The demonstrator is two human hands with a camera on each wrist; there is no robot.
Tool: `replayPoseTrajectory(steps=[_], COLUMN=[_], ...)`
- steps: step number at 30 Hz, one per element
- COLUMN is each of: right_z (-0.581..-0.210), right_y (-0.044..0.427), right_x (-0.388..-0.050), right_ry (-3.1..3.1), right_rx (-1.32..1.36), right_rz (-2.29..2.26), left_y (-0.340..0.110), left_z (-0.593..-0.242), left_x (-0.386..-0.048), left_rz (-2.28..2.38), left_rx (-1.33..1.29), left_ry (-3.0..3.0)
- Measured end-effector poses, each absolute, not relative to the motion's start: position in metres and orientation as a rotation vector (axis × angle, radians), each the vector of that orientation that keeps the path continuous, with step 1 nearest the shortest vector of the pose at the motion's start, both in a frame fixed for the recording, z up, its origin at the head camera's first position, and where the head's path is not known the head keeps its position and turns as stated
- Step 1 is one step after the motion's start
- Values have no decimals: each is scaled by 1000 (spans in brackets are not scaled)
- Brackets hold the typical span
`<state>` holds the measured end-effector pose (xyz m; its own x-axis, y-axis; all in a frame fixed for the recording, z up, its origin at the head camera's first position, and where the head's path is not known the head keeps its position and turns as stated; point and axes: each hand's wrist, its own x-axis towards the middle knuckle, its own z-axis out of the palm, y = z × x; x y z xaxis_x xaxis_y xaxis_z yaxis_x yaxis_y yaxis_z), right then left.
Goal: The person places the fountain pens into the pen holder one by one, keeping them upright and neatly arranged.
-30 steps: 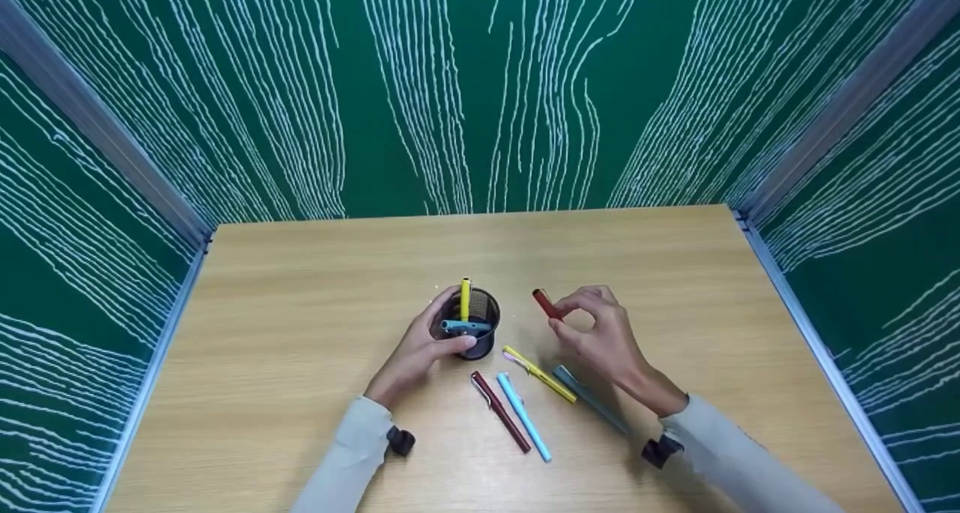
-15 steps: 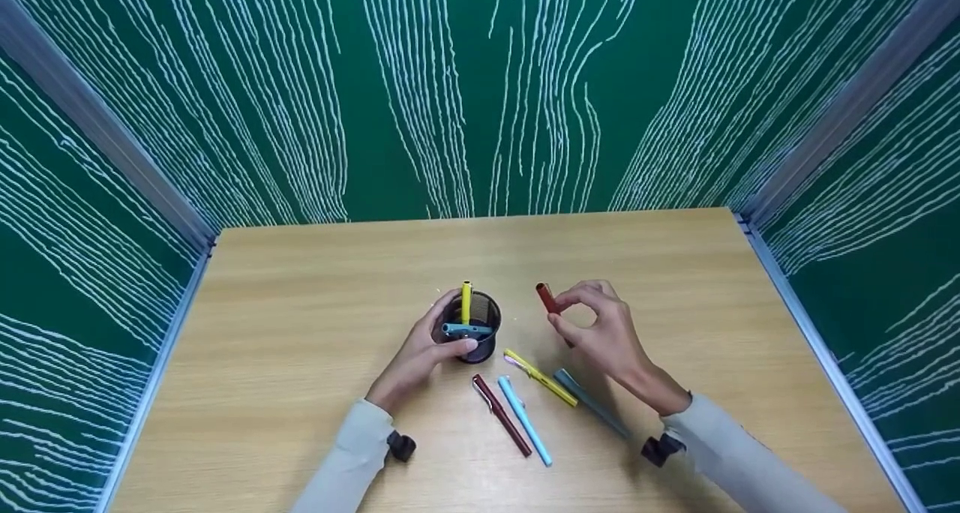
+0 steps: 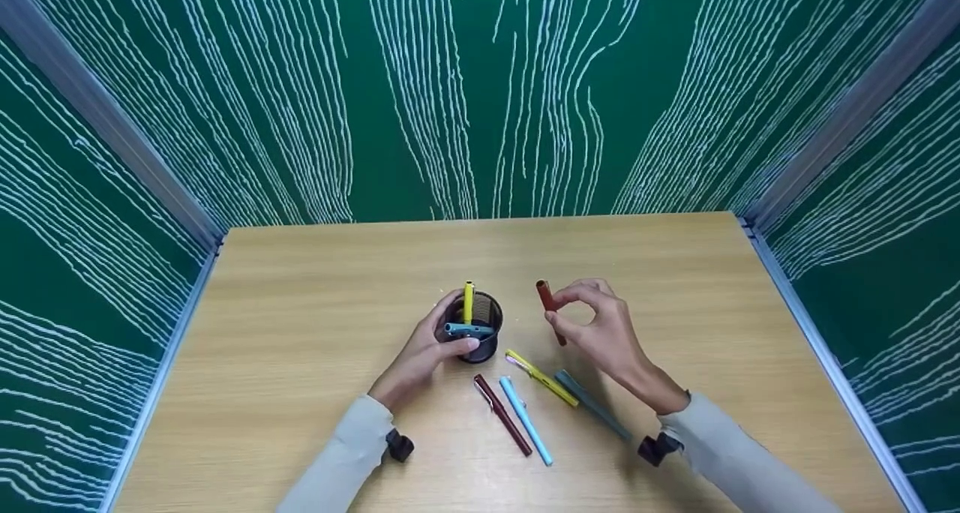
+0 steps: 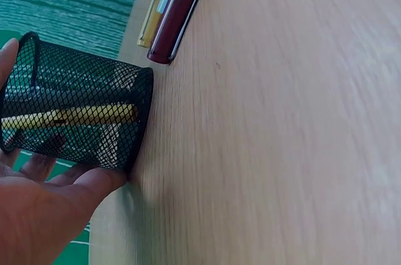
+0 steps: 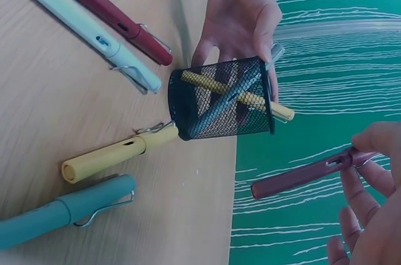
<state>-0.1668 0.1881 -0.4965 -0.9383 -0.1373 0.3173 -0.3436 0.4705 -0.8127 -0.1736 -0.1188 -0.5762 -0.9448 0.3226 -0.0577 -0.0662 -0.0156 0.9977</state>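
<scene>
**Red pen pinched just right of the cup, which the left hand grips**

And here we are: the right hand has a red pen pinched between thumb and fingertips, right by its clip end. The pen is up off the table, tilted, apart from the black mesh cup and just to the right of it.

Over on the other side, the left hand grips that cup, its thumb across the near side of the rim and its fingers wrapped round the wall. The cup's base is down at the tabletop; whether it rests fully flat, I can't tell.

Inside the cup, 2 pens: a yellow pen and a teal pen, crossing behind the mesh, both poking out past the rim.

In front, 4 more lie on the wood! A maroon pen sits just beside a light blue pen. To their right comes a second yellow pen, and just beside that a second teal pen, lying partly below the right wrist.

Pale sleeves on both arms, and behind it all a green wall streaked with white lines.
</scene>
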Motion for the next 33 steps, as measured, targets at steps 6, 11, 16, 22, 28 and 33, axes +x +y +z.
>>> replayPoseTrajectory(steps=[6,11,16,22,28,33], right_z=[-491,-486,-483,-484,-483,-482], right_y=[183,176,168,161,152,147], right_x=[-168,-169,-172,-175,-177,-179], right_ry=[-2493,-2510,-2515,-2508,-2525,-2534], right_rx=[400,401,401,440,466,490], right_rz=[1492,1514,1525,1524,1536,1543], left_y=[-119,-121,-120,-120,-121,-120], left_z=[-576,-576,-573,-573,-573,-572], left_x=[-173,-172,-174,-175,-174,-174], left_rz=[2003,1993,1982,2007,1991,1976], left_rx=[260,262,266,325,334,316], left_ry=[2023,2038,2063,2053,2075,2091])
